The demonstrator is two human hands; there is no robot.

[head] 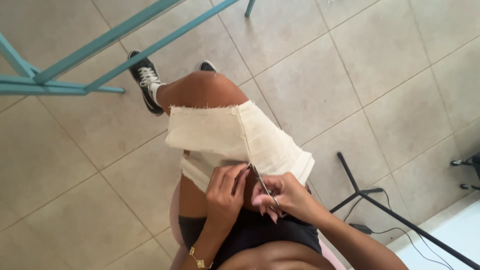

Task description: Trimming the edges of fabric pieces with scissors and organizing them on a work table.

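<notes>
1. Both hands worked close under the camera, over the lap.
2. Cream cloth (235,137) lay draped over the raised knee, its frayed edge toward the sneaker (144,80) on the tiled floor (400,75).
3. Left hand (225,195) pinched the cloth's near edge.
4. Right hand (285,197) gripped small scissors (261,182), their tips touching that edge.

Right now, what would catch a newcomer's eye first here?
The cream cloth with frayed edges, draped over the seated person's knee at the centre. At its near edge the right hand works small scissors while the left hand pinches the fabric beside them. At upper left a teal metal frame crosses the tiled floor near a black sneaker.
</notes>
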